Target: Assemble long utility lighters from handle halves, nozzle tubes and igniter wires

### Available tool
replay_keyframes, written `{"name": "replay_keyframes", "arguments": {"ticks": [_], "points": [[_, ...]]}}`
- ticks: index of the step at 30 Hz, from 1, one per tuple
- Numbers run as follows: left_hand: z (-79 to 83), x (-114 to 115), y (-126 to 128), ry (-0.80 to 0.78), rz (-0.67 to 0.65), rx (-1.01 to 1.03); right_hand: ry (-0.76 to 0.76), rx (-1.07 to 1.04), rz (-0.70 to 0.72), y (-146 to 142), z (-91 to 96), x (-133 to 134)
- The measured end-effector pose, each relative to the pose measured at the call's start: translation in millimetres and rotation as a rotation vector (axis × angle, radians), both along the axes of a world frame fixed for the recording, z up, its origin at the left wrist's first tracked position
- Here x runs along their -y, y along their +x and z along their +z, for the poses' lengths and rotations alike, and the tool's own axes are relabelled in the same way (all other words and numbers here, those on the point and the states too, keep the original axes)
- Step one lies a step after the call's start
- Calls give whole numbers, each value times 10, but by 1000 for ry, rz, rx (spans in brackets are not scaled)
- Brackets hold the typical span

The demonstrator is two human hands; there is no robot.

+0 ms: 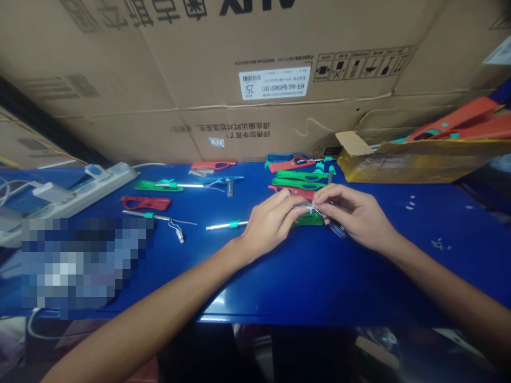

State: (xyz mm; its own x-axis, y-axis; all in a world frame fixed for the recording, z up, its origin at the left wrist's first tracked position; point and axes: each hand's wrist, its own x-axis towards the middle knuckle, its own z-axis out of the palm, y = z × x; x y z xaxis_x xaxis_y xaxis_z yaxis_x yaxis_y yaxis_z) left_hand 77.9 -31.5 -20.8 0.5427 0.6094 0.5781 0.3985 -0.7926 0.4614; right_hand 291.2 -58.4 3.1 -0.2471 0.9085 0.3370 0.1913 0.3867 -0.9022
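Over a blue table [255, 290], the left hand [265, 226] and right hand [357, 215] meet, fingertips pinching a small silvery part [311, 209], blurred and mostly covered. The left hand hides one end of a metal tube [222, 226]; a green handle shell [313, 219] shows partly behind. A pixelated patch [80, 266] masks the table's left; the cardboard box [423, 162] is cut off at right.

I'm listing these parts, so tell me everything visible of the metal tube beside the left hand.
The slim, straight tube looks like shiny silver metal, with dark marks near its free end and a green, plastic-looking collar on it. It appears to lie on the blue table, free end pointing left. Its other end is hidden behind the left hand; whether they touch cannot be told.
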Motion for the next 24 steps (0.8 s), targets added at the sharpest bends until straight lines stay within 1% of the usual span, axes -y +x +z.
{"name": "replay_keyframes", "arguments": {"ticks": [4, 6, 10, 13, 15, 18, 21, 24], "points": [[-23, 13, 11, -13, 22, 14, 111, 30, -33, -9, 0, 2], [-36, 28, 17, -22, 32, 24, 140, 22, -39, -23, 8, 15], [-51, 59, 26, -20, 45, 34, 130, 1, -49, -45, 28, 42], [-52, 82, 42, 52, 86, 31, 101, -16, -51, -52, 38, 52], [-50, 101, 59, 101, 110, 43, 110, -16, -52, -56, 44, 59], [-39, 140, 87, 100, 116, 70, 179, 6, -60, -60, 61, 77], [-22, 179, 107, 77, 130, 88, 273, 74, -86, -60, 88, 100], [-8, 200, 115, 95, 159, 68, 315, 153, -109, -56, 112, 114]]}}
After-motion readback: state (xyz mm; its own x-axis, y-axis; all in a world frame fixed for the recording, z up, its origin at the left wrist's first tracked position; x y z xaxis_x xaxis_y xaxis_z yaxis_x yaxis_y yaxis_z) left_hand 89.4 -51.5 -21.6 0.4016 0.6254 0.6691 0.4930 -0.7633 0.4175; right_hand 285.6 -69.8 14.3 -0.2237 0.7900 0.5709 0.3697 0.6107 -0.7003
